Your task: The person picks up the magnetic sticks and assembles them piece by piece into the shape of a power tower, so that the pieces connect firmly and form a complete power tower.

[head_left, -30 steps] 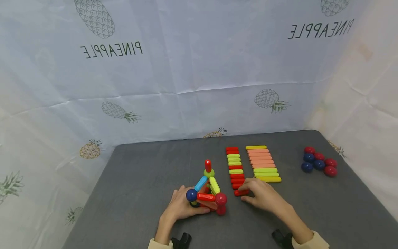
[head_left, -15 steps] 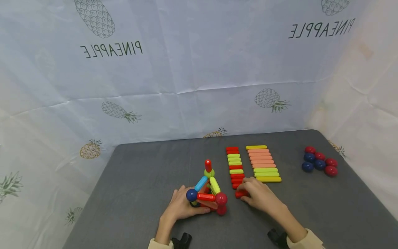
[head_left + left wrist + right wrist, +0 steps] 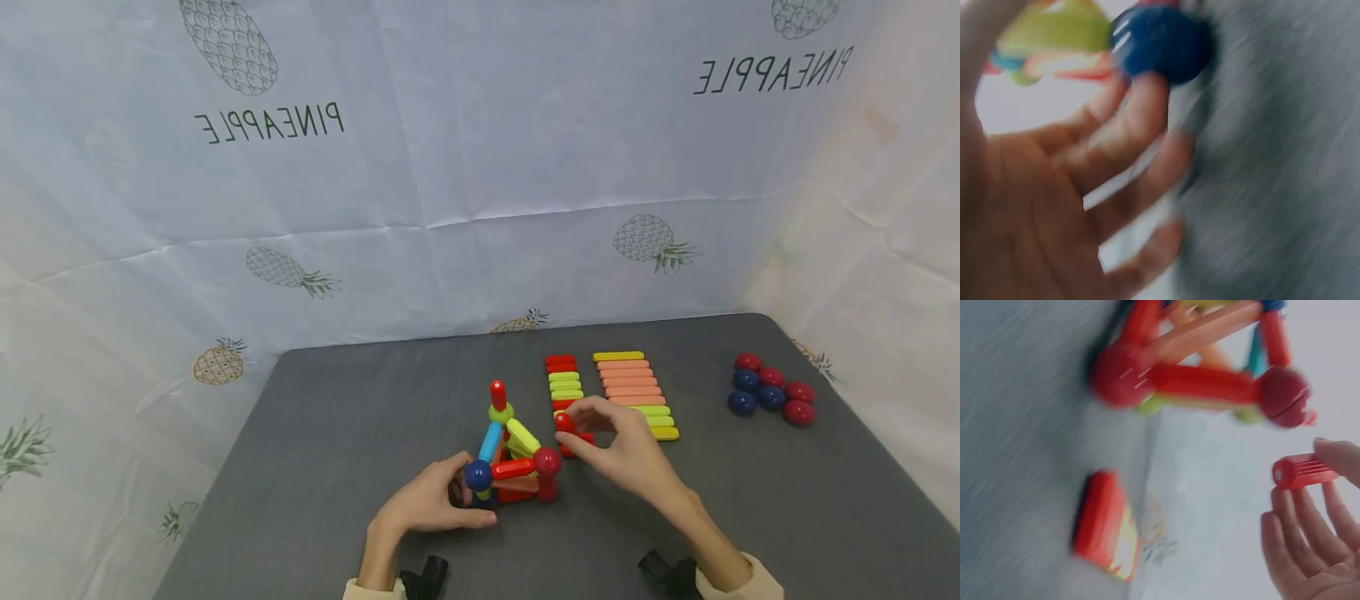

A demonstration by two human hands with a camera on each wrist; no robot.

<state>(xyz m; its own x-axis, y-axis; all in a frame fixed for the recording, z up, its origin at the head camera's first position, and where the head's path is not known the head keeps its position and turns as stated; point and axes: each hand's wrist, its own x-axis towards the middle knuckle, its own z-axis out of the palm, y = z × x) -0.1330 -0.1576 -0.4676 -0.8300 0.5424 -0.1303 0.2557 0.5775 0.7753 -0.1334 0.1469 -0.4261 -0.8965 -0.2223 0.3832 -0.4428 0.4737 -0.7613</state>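
Note:
A frame [image 3: 513,468] built of coloured magnetic sticks and balls stands in front of me, with a red stick upright at its top. My left hand [image 3: 429,502] is at its left side, thumb in front and fingers behind. In the left wrist view, blurred, the fingertips meet a blue ball [image 3: 1163,47] and the palm holds nothing. Between thumb and fingertips my right hand [image 3: 628,446] pinches a short red magnetic stick [image 3: 1302,470]. That stick is raised, one end facing me, just right of the frame's red balls [image 3: 1284,397].
Behind the right hand lies a column of short red and lime sticks [image 3: 565,385]. Right of it is a column of longer orange, lime and yellow sticks [image 3: 630,381], partly covered by the hand. Several red and blue balls [image 3: 770,397] lie at the table's right. A pineapple-print cloth [image 3: 420,167] hangs behind.
My right hand has picked the nearest red stick off its column and lifted it. The frame has turned and shifted slightly right, while my left hand has loosened and drawn left.

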